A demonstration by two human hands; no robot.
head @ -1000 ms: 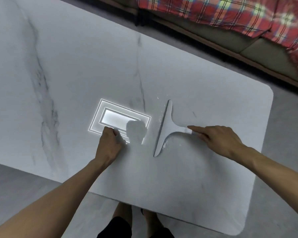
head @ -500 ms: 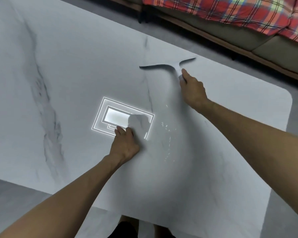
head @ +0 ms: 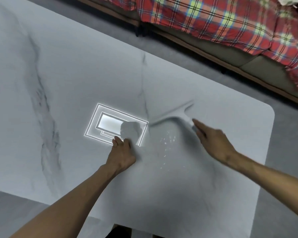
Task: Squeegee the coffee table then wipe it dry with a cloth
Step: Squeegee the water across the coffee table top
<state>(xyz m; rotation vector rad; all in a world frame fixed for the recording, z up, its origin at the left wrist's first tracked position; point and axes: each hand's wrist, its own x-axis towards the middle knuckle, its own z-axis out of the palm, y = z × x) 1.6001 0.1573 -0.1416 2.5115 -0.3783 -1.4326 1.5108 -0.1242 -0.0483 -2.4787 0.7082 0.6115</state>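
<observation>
A white marble coffee table (head: 76, 83) with grey veins fills the view. My right hand (head: 212, 140) grips the handle of a pale grey squeegee (head: 172, 115), whose blade lies across the tabletop to the upper left of the hand, blurred by motion. Small bright water droplets (head: 169, 140) sit on the surface just below the blade. My left hand (head: 122, 153) rests on the table with its fingers pinching a crumpled pale cloth (head: 131, 129). The cloth lies partly over the bright reflection of a rectangular ceiling light (head: 108, 123).
A sofa (head: 248, 66) with a red plaid blanket (head: 222, 19) runs along the far side beyond a strip of grey floor. The table's rounded right corner (head: 268, 110) and its near edge are close. My legs show under the near edge.
The squeegee swept from the middle out to the table's far side, then came back nearer with my right hand. My left hand stayed on the cloth.
</observation>
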